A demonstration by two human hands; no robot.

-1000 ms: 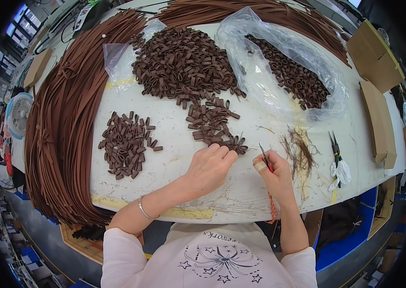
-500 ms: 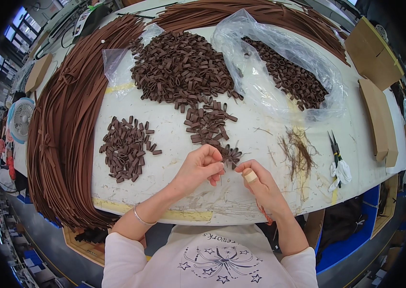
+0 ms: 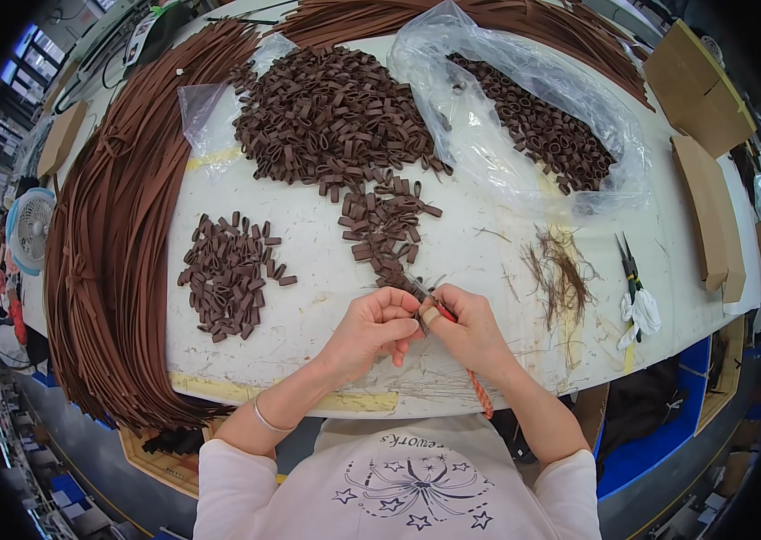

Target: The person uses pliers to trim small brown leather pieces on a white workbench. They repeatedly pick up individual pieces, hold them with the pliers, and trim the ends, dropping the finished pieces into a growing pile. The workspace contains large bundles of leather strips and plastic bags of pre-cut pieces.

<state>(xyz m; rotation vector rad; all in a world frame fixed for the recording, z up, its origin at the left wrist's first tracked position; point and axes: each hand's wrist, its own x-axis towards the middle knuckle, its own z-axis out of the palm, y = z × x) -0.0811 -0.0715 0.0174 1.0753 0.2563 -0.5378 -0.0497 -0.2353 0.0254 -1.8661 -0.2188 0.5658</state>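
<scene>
My left hand (image 3: 379, 326) is closed, thumb and fingertips pinched together in front of the loop heap; whatever is between them is too small and hidden to make out. Against its fingertips, my right hand (image 3: 470, 331) grips a small metal tool with a red handle (image 3: 444, 312). Its narrow grey metal end points away toward the loops, and an orange braided cord (image 3: 479, 394) hangs from under the palm. A tan wrap covers one digit of that hand. Just beyond both hands lie brown strap loops (image 3: 385, 225), trailing down from a large heap (image 3: 331, 117).
A smaller pile of brown loops (image 3: 232, 274) lies left. Long brown strips (image 3: 115, 243) line the left and far edges. A clear plastic bag (image 3: 452, 99) holds more loops. To the right are thread scraps (image 3: 560, 270), black-handled pliers (image 3: 630, 270) with white wrapping, and cardboard (image 3: 704, 216).
My right hand has moved left and closed in on my left hand. The red-handled tool now shows in it. The view has shifted slightly.
</scene>
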